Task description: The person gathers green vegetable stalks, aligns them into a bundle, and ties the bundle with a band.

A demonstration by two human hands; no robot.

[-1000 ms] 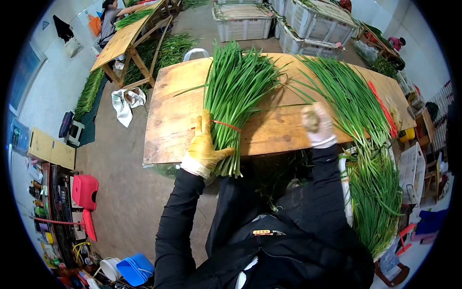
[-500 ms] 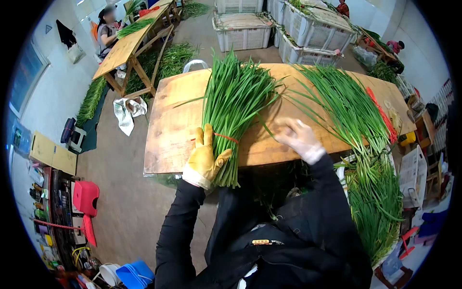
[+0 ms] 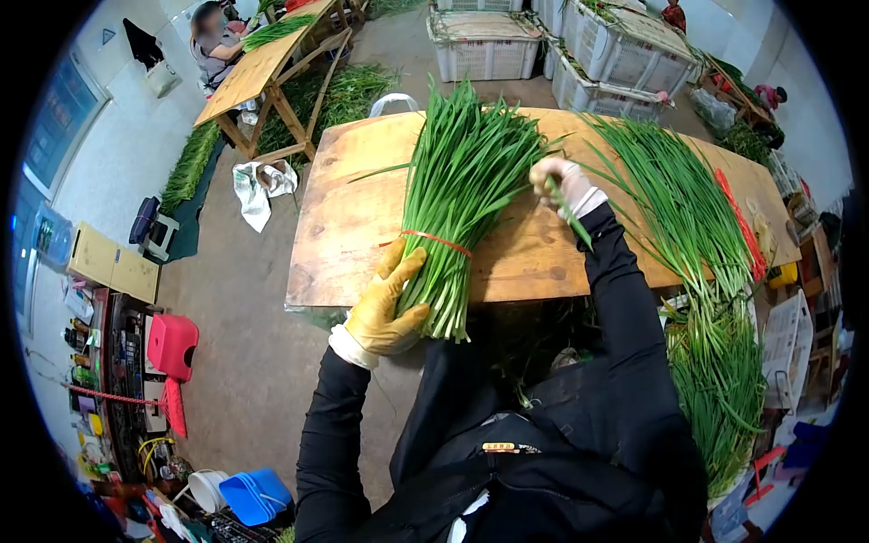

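A bundle of Chinese chives (image 3: 471,172) lies on the wooden table (image 3: 348,213), its cut stem ends just past the front edge. A thin red tie (image 3: 437,239) goes round it near the stems. My left hand (image 3: 385,303), in a yellow glove, grips the bundle's left side below the tie. To the right of the bundle, my right hand (image 3: 563,181), in a pale glove, is raised above the table. Its fingers are closed on a loose chive leaf (image 3: 572,217) that hangs down toward my wrist.
Loose chives (image 3: 674,195) lie on the table's right part beside red ties (image 3: 740,226). More chives (image 3: 715,389) fill a container at my right. White crates (image 3: 484,45) stand behind. A person (image 3: 215,50) sits at another table (image 3: 244,77) at the far left.
My right hand has moved up and now shows a leaf in its fingers. My left hand has slid lower on the bundle, its fingers now below the tie. The whole view has shifted slightly.
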